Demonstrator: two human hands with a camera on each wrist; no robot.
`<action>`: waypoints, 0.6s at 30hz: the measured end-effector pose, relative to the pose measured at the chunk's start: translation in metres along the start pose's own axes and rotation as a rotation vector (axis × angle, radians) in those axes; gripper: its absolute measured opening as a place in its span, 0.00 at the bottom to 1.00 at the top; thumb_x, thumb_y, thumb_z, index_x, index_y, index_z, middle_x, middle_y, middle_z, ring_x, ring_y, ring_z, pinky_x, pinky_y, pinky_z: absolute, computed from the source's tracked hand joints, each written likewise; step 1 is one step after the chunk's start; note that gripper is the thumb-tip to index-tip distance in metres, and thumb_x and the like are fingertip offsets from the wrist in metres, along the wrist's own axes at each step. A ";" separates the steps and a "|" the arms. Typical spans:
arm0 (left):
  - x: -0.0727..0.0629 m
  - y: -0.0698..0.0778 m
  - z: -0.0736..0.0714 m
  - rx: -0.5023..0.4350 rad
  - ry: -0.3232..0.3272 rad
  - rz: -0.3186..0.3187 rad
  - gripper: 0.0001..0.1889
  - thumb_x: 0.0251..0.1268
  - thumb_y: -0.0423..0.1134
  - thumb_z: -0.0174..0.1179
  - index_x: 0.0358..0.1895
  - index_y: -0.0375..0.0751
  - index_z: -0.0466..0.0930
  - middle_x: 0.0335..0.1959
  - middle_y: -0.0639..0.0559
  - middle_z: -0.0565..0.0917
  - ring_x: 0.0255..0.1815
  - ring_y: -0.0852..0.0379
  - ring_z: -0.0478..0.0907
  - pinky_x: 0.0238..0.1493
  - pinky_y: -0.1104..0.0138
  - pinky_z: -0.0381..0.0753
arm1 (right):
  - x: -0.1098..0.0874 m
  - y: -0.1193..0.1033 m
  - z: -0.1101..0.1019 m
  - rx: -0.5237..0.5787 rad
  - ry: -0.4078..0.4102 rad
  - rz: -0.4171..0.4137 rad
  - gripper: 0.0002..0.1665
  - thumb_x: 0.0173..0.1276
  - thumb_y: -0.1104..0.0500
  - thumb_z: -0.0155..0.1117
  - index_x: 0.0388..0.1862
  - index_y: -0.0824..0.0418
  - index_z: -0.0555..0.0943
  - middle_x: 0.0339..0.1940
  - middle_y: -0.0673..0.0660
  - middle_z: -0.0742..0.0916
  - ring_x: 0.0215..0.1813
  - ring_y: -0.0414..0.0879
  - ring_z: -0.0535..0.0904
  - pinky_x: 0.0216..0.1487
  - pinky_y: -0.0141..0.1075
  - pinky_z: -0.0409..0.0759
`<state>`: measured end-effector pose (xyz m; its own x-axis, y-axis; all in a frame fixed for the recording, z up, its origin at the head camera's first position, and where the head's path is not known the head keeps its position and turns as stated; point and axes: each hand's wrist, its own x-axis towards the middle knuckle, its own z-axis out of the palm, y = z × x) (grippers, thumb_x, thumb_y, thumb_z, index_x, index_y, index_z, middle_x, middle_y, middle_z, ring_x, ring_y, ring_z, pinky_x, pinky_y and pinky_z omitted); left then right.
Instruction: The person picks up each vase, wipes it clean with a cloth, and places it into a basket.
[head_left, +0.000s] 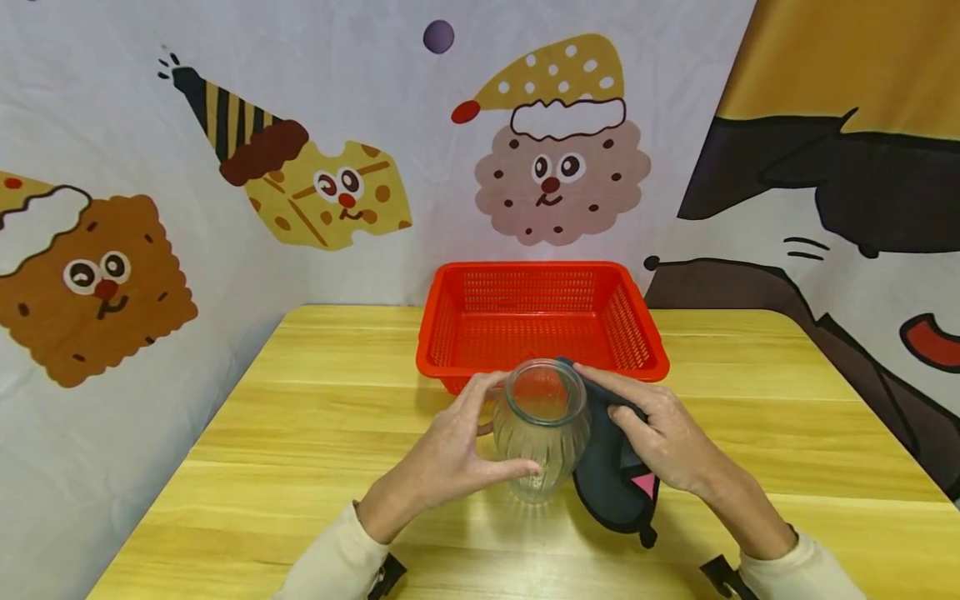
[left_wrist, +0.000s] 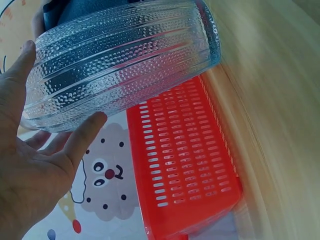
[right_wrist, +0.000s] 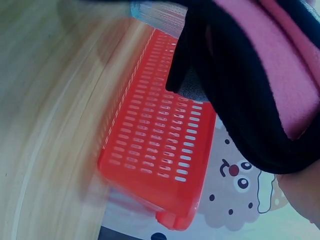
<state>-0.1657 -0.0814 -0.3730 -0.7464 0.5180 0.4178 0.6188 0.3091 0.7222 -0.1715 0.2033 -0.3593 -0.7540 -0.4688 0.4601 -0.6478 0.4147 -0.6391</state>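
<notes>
A clear ribbed glass jar (head_left: 542,446) with a wide round mouth stands mouth-up in front of my chest. My left hand (head_left: 453,454) grips it from the left, thumb at the near side and fingers behind; its pebbled side fills the top of the left wrist view. On the right, my right hand (head_left: 663,433) pinches a dark grey sleep mask (head_left: 606,492) between thumb and fingers. The mask hangs beside the jar, showing a pink triangle and black edging. In the right wrist view its pink lining (right_wrist: 272,65) covers most of the hand.
Just beyond the hands, a red perforated plastic basket (head_left: 543,268) sits at the back of the wood-grain table (head_left: 315,417). Behind it hangs a white cloth (head_left: 360,75) printed with cartoon biscuits and cheese.
</notes>
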 end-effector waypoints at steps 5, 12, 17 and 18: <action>0.001 0.001 -0.001 -0.014 -0.009 0.003 0.51 0.50 0.51 0.80 0.74 0.45 0.59 0.65 0.48 0.71 0.65 0.51 0.72 0.49 0.65 0.83 | 0.003 0.002 -0.001 0.037 -0.005 0.001 0.38 0.68 0.77 0.47 0.74 0.54 0.74 0.68 0.50 0.80 0.66 0.47 0.76 0.66 0.30 0.70; 0.001 0.002 -0.002 -0.026 -0.035 -0.003 0.51 0.50 0.49 0.81 0.74 0.43 0.57 0.65 0.47 0.70 0.67 0.51 0.70 0.49 0.64 0.84 | 0.006 0.002 -0.004 0.045 -0.023 0.010 0.36 0.69 0.77 0.46 0.72 0.56 0.76 0.67 0.49 0.81 0.65 0.46 0.77 0.65 0.28 0.70; 0.001 0.002 -0.004 -0.041 -0.057 0.003 0.52 0.51 0.47 0.80 0.75 0.44 0.55 0.67 0.46 0.68 0.68 0.49 0.69 0.50 0.63 0.83 | 0.007 0.002 -0.004 0.054 -0.035 0.031 0.36 0.69 0.77 0.46 0.72 0.56 0.77 0.67 0.49 0.81 0.65 0.46 0.77 0.66 0.28 0.69; 0.001 0.002 -0.004 -0.042 -0.064 0.007 0.52 0.52 0.47 0.80 0.75 0.44 0.55 0.67 0.46 0.68 0.68 0.49 0.69 0.51 0.63 0.83 | 0.007 0.003 -0.004 0.053 -0.038 0.036 0.35 0.70 0.77 0.46 0.72 0.56 0.77 0.67 0.49 0.81 0.65 0.46 0.77 0.66 0.28 0.69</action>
<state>-0.1667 -0.0836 -0.3686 -0.7240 0.5704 0.3879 0.6122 0.2722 0.7424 -0.1792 0.2037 -0.3555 -0.7716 -0.4838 0.4131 -0.6128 0.3906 -0.6870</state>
